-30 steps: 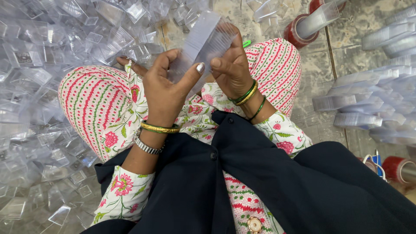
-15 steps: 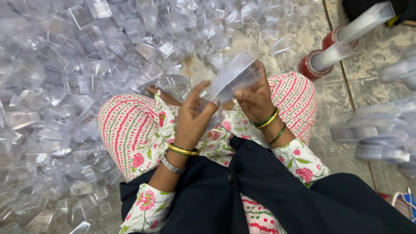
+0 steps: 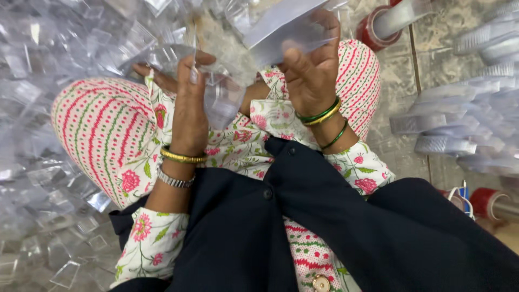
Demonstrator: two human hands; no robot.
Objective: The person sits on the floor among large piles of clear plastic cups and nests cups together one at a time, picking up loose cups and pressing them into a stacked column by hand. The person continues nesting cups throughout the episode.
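Right hand [image 3: 311, 73] grips clear box [image 3: 292, 27] at top center; left hand [image 3: 189, 103] holds clear piece [image 3: 216, 100] beside it.

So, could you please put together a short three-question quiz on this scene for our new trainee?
1. True or false: the right hand holds a clear plastic box.
2. What does the left hand grip? A) a red tape roll B) a clear plastic piece C) a bangle
3. Fill in: the heap of clear plastic pieces lies on the person's ____ side.

Key
1. True. The fingers wrap its lower edge.
2. B. The clear plastic piece sits under the left fingers, above the patterned knee; the red tape roll stands apart on the floor.
3. Left.
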